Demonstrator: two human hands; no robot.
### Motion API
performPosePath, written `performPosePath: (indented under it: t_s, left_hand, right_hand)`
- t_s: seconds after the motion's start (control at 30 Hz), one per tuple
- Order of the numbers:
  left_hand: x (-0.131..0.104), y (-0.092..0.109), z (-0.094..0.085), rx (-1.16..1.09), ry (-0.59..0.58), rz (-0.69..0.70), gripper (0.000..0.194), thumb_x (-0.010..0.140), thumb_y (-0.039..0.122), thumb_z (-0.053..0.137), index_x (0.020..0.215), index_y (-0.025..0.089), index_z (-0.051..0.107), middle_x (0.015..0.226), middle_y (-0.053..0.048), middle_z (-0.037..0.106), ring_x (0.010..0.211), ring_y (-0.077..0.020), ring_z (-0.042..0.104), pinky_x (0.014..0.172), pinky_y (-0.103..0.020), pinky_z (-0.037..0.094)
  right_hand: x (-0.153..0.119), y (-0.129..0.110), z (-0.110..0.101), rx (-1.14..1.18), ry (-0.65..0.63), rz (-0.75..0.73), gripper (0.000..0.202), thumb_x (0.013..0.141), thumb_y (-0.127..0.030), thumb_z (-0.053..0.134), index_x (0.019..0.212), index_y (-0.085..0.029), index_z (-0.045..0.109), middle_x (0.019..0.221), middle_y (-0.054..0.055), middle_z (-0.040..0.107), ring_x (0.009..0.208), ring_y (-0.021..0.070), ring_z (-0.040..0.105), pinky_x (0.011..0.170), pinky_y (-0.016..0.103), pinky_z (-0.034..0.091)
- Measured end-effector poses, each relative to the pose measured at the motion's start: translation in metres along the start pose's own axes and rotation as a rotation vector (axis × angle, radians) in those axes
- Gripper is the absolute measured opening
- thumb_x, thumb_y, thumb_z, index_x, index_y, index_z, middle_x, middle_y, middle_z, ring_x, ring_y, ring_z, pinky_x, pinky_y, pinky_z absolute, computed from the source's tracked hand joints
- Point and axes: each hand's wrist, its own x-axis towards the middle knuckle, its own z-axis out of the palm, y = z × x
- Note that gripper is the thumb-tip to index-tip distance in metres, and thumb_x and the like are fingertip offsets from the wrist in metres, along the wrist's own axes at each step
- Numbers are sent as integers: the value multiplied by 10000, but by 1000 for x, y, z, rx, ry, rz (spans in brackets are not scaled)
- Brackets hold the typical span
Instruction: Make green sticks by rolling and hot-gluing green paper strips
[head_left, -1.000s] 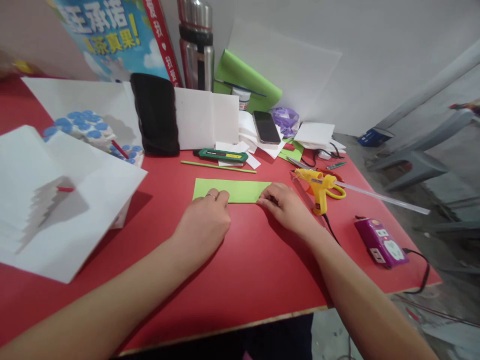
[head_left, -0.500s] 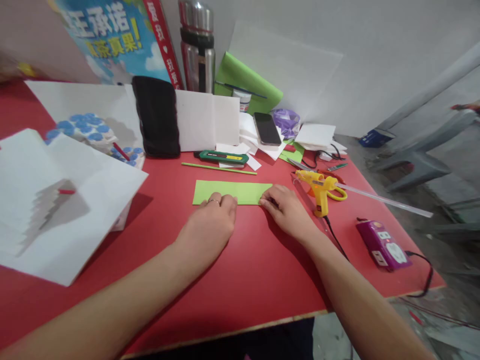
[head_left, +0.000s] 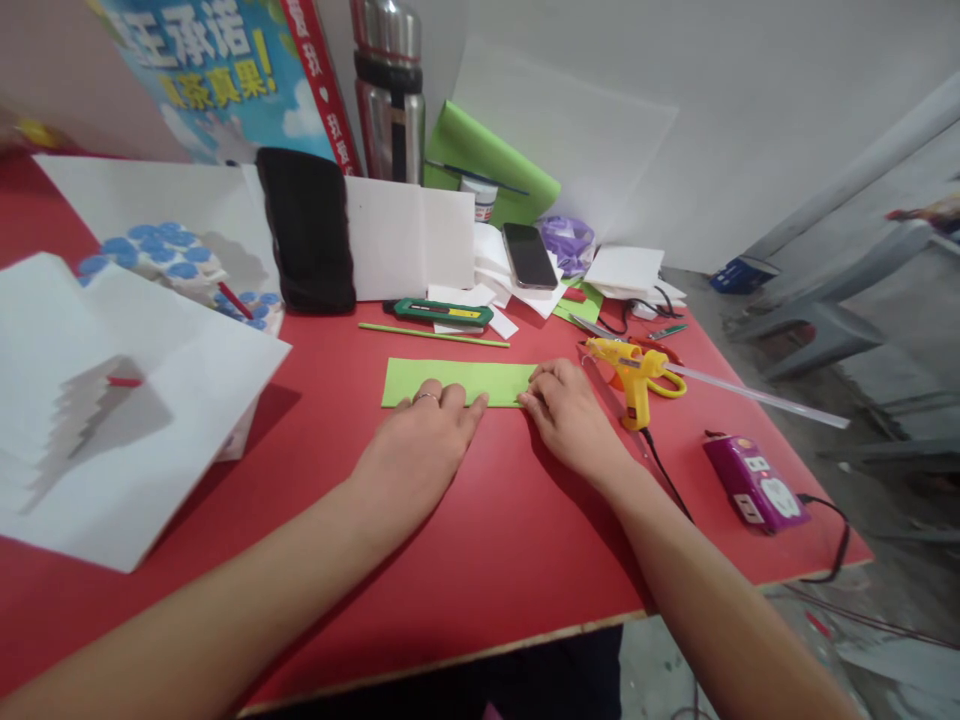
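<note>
A strip of light green paper point(head_left: 495, 379) lies flat on the red table, crosswise in front of me. My left hand point(head_left: 427, 430) presses on its near edge, left of the middle, with bent fingers on top and the thumb along the edge. At the right end, my right hand point(head_left: 566, 415) is closed on the paper's corner between thumb and fingers. The fingertips of both hands are partly hidden. Behind the strip lie a thin green paper stick point(head_left: 435, 335) and a green utility knife point(head_left: 442, 313).
A yellow glue gun point(head_left: 634, 375) with a clear stick and scissors point(head_left: 675, 385) lie on the right, near a purple power box point(head_left: 756, 482). Folded white card point(head_left: 202, 360) stands at left. A black case point(head_left: 307, 230), steel flask point(head_left: 390, 110) and phone point(head_left: 529, 256) are behind.
My left thumb has slid a little to the right along the paper's near edge. My right fingers have shifted slightly at the right end. The view has moved slightly.
</note>
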Motion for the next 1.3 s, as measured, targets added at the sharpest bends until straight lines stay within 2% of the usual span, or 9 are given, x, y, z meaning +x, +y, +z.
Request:
performPosePath:
  t_s: [0.23,0.5,0.73,1.03,1.3]
  left_hand:
    - [1,0,0,-15,7,-2,616,985,21,400,1570,199,476,1133,-150,629,1048,-306,608,711,-356,548]
    - [2,0,1,2,7,5,624,985,12,373,1576,193,462,1137,-140,624,1058,-311,605,704,-365,556]
    - [1,2,1,1,-5,0,608,996,26,378,1576,188,462,1133,-148,624,1057,-309,601,693,-356,552]
    - [1,1,1,-1,13,-1,620,977,6,404,1564,189,479,1106,-146,621,1031,-305,606,696,-361,539]
    - [1,2,-2,-1,27,1,621,985,40,424,1565,255,472,1065,-128,618,994,-276,582,658,-308,497]
  right_hand:
    - [-1,6,-1,-86,-2,-50,177,1043,-306,517,953,-185,610,1147,152,571,1064,300,555,966,470,482]
    - [-2,12,2,-120,26,-61,207,1045,-337,521,949,-186,625,1183,165,576,1117,315,560,971,476,477]
    - [-2,13,1,-187,48,-38,230,1052,-327,494,934,-180,627,1172,175,584,1083,322,552,969,487,461]
    - [-2,19,0,-117,53,-48,237,1044,-356,528,890,-194,608,1190,164,586,1103,308,548,972,478,461]
    - [-2,20,-1,-95,66,-45,243,1039,-358,525,879,-200,618,1187,164,593,1101,309,549,951,480,469]
